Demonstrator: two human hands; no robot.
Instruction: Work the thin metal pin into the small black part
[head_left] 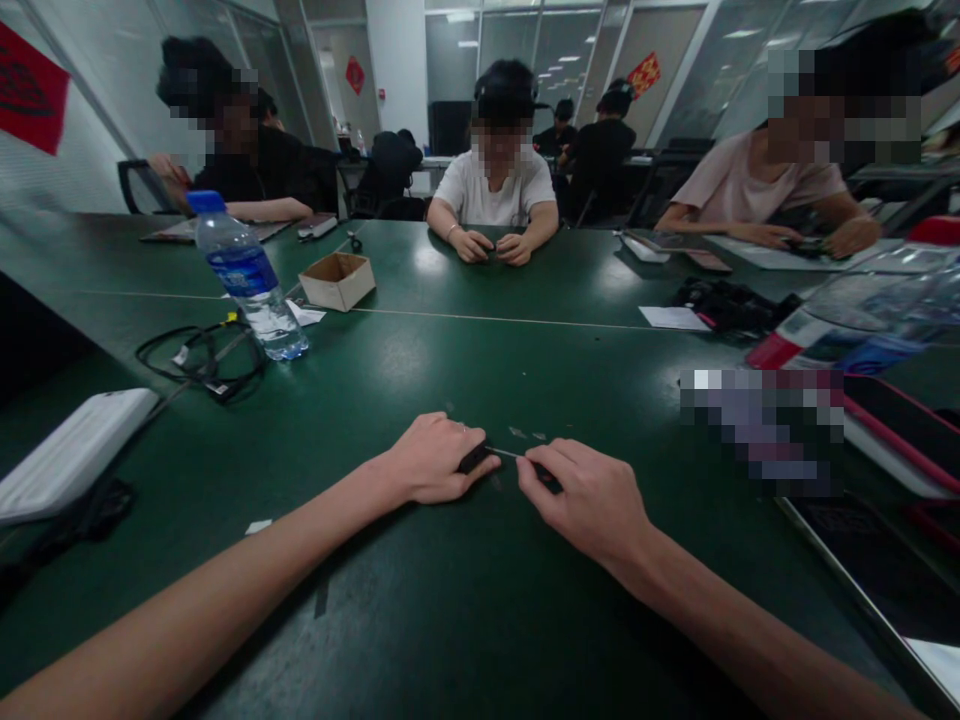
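Note:
My left hand (440,458) is closed around a small black object (473,458) low over the green table (420,620). A thin metallic rod (504,453) spans the gap between my two hands and meets the black object. On the right, my right hand (589,495) pinches a dark handle (548,478) at the rod's other end, mostly hidden by the fingers. Small clear scraps (517,432) lie on the table just beyond the rod.
Left: a water bottle (251,280), coiled black cable (202,360), open cardboard box (337,281) and white device (79,450). Right: large bottles (847,310), a phone (904,425), a dark tablet (877,570) and black cables (731,305). Several people sit beyond.

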